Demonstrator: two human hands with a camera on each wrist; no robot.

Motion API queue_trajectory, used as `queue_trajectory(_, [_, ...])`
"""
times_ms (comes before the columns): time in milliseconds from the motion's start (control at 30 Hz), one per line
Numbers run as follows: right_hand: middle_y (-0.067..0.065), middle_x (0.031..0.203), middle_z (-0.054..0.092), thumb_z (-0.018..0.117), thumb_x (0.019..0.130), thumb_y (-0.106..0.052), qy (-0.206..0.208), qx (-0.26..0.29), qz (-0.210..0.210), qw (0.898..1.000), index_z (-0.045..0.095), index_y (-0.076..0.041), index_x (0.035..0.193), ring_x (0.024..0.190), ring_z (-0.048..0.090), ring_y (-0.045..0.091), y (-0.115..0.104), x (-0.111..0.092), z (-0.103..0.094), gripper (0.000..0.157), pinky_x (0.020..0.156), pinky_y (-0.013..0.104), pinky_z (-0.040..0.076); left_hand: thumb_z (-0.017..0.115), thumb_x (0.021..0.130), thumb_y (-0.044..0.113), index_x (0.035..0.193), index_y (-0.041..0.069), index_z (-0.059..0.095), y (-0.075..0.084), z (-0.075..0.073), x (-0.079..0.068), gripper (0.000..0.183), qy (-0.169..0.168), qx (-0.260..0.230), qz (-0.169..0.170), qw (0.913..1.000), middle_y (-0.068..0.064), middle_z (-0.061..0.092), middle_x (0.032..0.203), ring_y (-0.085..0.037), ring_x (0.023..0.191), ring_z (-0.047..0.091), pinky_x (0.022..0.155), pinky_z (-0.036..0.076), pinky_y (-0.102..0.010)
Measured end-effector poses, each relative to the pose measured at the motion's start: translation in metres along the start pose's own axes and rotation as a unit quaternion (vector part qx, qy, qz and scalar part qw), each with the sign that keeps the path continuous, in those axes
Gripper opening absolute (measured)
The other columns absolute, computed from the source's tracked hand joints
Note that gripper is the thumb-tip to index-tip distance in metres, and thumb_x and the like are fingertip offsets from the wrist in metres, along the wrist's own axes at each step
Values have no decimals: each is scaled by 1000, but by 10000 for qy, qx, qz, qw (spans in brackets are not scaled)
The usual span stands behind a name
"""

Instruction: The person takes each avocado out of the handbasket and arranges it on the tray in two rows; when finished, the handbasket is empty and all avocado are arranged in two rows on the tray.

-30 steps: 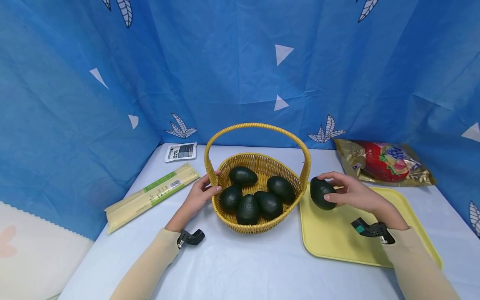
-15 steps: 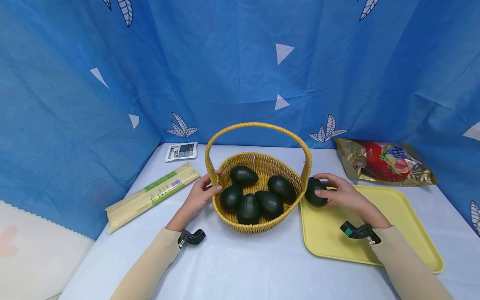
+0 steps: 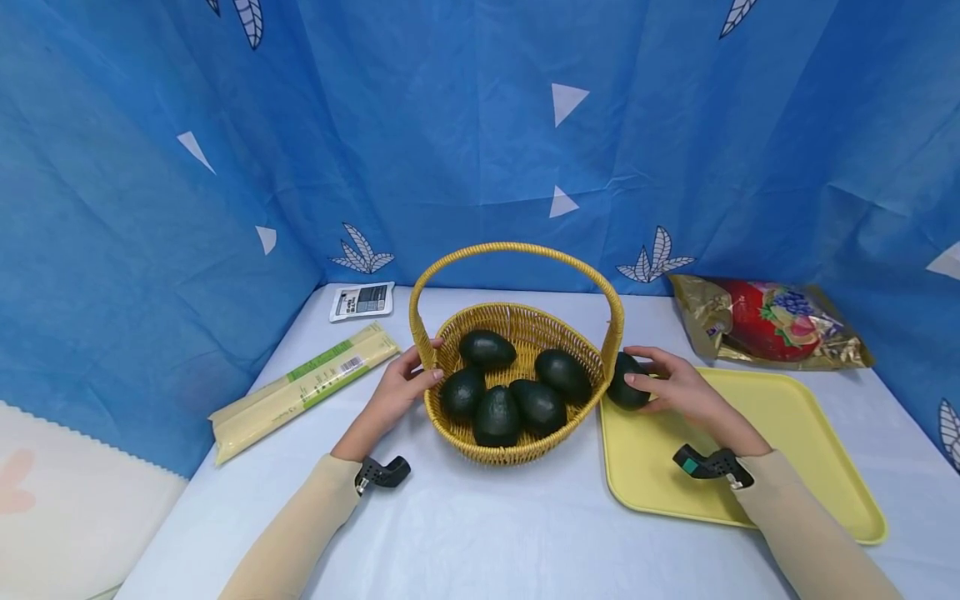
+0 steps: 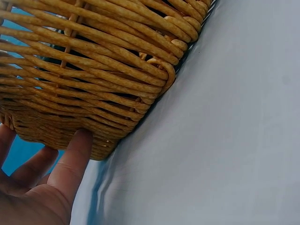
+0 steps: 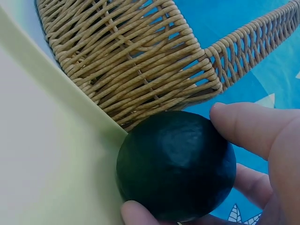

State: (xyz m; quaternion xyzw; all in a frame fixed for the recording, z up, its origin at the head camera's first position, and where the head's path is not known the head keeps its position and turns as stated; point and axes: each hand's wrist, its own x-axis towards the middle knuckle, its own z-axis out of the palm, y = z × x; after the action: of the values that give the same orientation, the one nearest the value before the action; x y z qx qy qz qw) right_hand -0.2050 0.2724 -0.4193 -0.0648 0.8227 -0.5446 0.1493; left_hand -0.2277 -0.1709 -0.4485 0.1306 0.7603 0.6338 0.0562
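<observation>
Gripping avocado (image 3: 626, 385), right hand (image 3: 678, 388) lowering it beside basket (image 3: 517, 446), nearer than before; left hand (image 3: 397, 393) bracing basket, fingers straight.

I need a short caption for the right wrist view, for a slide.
Right hand holds an avocado at the tray edge, beside the basket.

We see dark green avocados (image 3: 517, 392) in a golden-yellow woven basket (image 3: 517, 446), a pale yellow tray (image 3: 795, 450), a light blue table (image 3: 480, 525), and a blue curtain (image 3: 450, 142) patterned with white triangles and leaves.
</observation>
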Motion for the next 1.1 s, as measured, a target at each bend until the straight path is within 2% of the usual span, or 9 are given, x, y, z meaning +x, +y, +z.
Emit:
queue_trajectory(200, [39,156,29,59,103,-25,-34,123,56,9999,27,1,157,127,53,51,-1,0,0,68,80,44,64,62,98,13,152,10,46,0,0,0,56,26,61,-67,10000,-23,48,153,-44,135,54,92,55,-22])
queue_trajectory(400, [40,155,29,57,104,-23,93,142,-8,9999,26,2,158,128,51,54,-1,-1,-2,67,76,44,65,62,98,12,152,9,46,-1,-1,1,56,13,72,-42,10000,-23,48,154,-44,135,54,92,55,-22])
queue_trajectory(633, [40,155,31,58,104,-24,157,27,22,9999,27,2,157,119,59,41,1,-1,-4,67,73,41,65,62,99,12,151,11,47,-2,-1,1,55,15,94,-67,9999,-22,48,153,-43,134,55,92,56,-23])
queue_trajectory(900, [40,154,31,59,103,-23,181,26,77,9998,29,3,156,115,62,37,1,-1,-6,67,73,42,65,61,99,12,152,8,46,-1,0,0,55,-23,71,49,10000,-24,47,154,-45,134,54,92,55,-20])
queue_trajectory(1100, [41,152,34,59,103,-23,226,95,49,9997,31,2,156,109,65,31,1,-1,-3,65,73,41,65,61,99,12,152,9,46,-3,-1,1,55,-16,59,-7,10000,-22,46,155,-44,136,54,95,55,-25])
